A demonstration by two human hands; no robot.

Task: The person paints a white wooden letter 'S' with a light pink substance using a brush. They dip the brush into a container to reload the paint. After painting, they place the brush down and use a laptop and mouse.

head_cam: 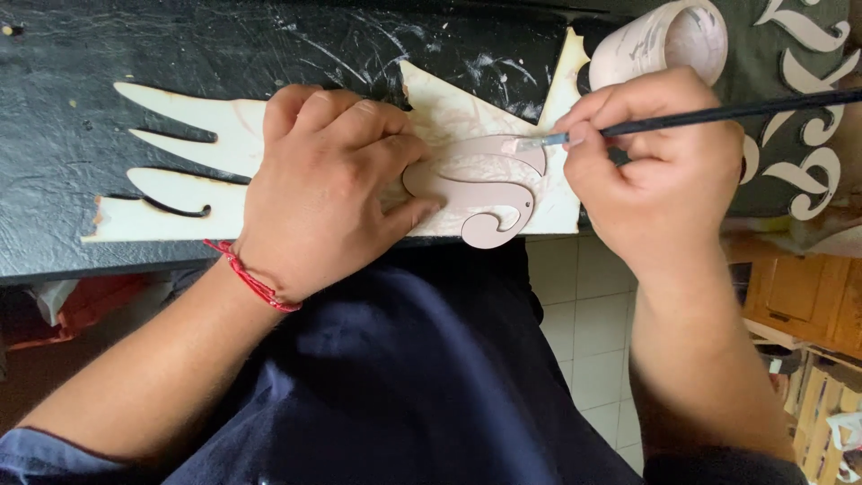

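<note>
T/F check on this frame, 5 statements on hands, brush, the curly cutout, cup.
1. The right hand holds a thin brush. True.
2. The brush tip is on the pink S-shaped cutout. True.
3. The left hand is lifted clear of the work. False: it presses down on the cutout and the pale wood sheet under it.
4. The cup stands upright. False: it lies tilted on its side, with its mouth showing.
5. A red cord is on the right wrist. False: it is on the left wrist.
</note>
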